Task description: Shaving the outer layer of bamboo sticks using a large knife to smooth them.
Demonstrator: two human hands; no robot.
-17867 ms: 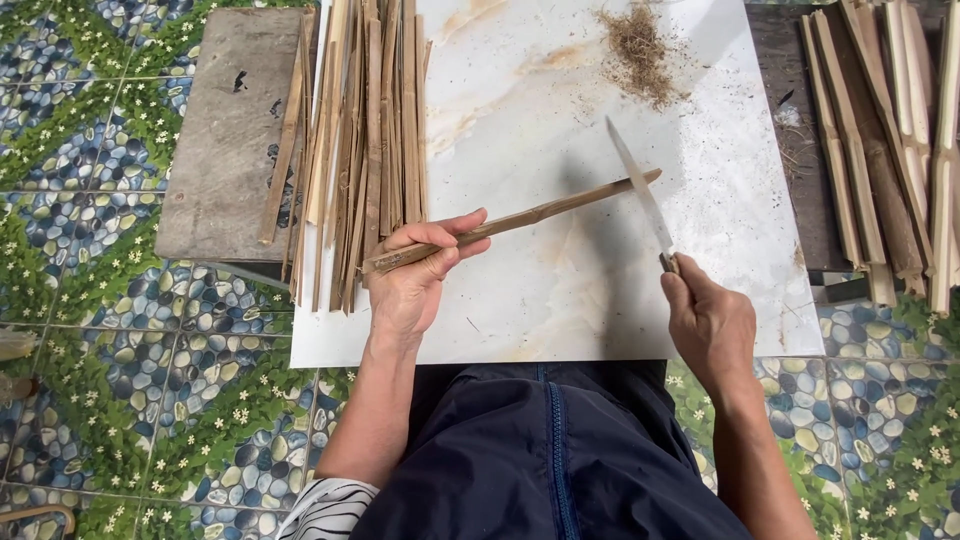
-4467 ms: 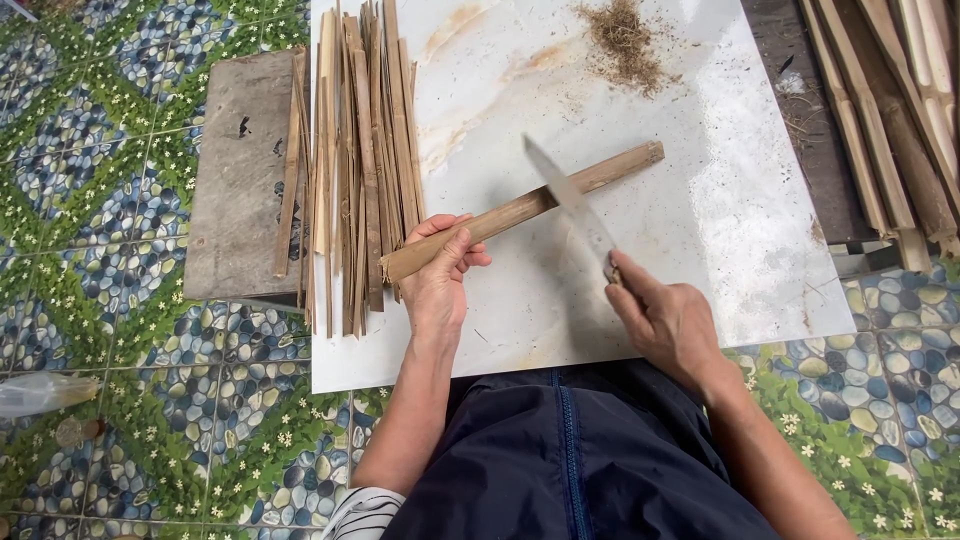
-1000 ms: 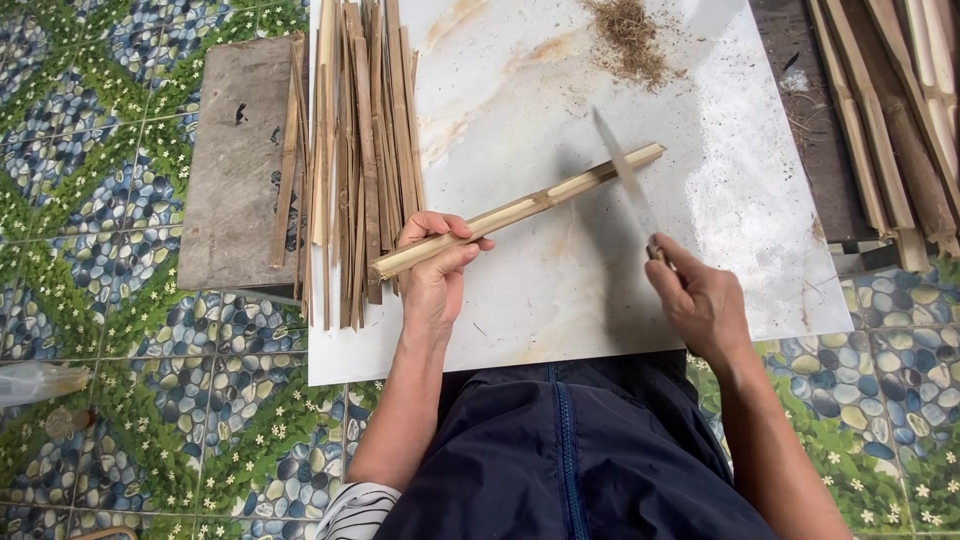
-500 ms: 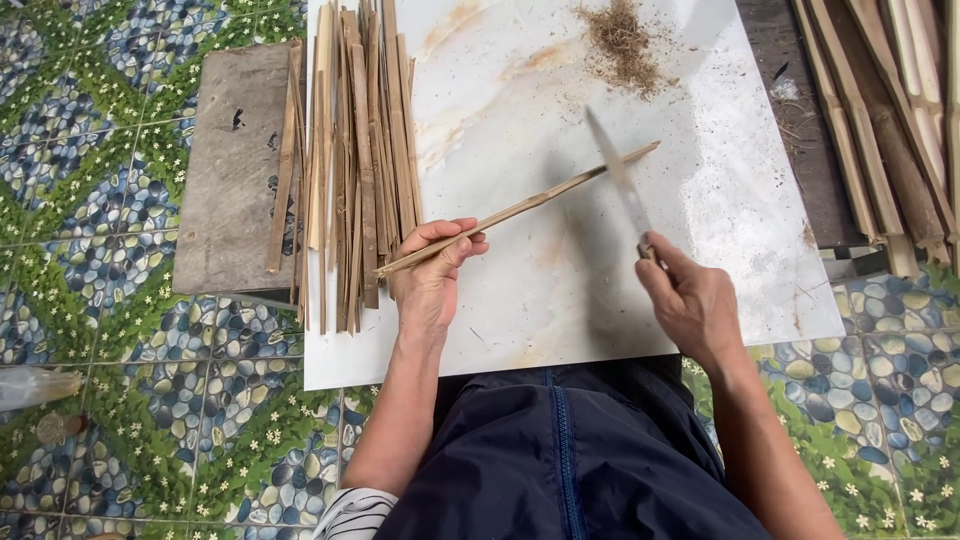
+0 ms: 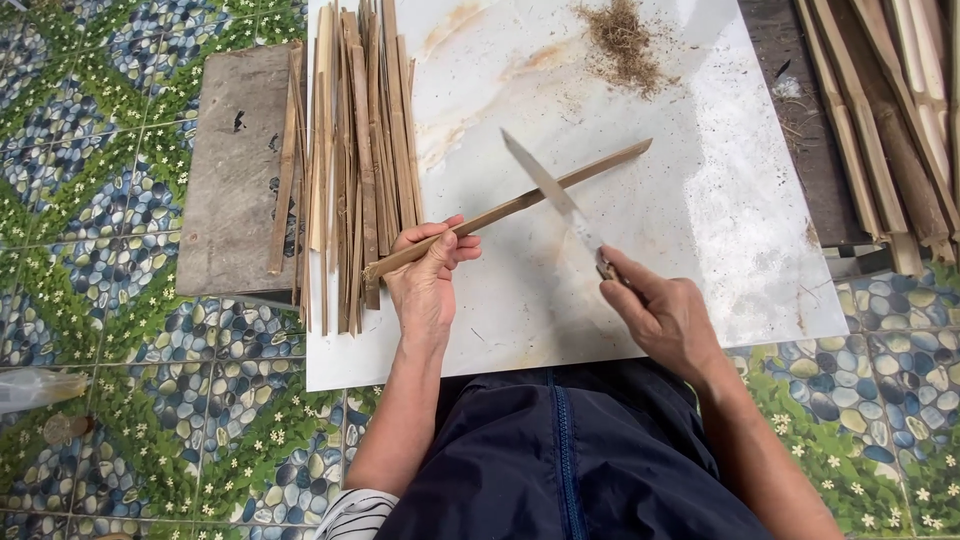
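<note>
Fingers (image 5: 455, 243) of the left hand (image 5: 428, 282) curl tight around the near end of a bamboo strip (image 5: 510, 209); right hand (image 5: 668, 318) fingers are wrapped shut on a knife (image 5: 553, 195), handle almost fully hidden in the grip.

Largest to smallest:
- Patterned tile floor (image 5: 90, 180), green and blue, runs off frame on all sides.
- White board (image 5: 720, 200) is the work surface; top edge cut off, near edge partly covered by the person's dark lap (image 5: 560, 460).
- Grey slab (image 5: 230, 170) sits left of the board, its right edge under the strip stack.
- Stack of split bamboo strips (image 5: 355, 150) lies lengthwise along the board's left edge, tops cut off; count not readable.
- Second pile of bamboo pieces (image 5: 890, 110) at far right, mostly out of frame.
- Held strip slants up-right above the board, far end near board centre. Blade crosses it at about mid-length; contact or just above it, cannot tell.
- Heap of brown shavings (image 5: 622, 40) near the board's top.
- Clear plastic item (image 5: 35, 388) at the left edge, too cropped to identify.
</note>
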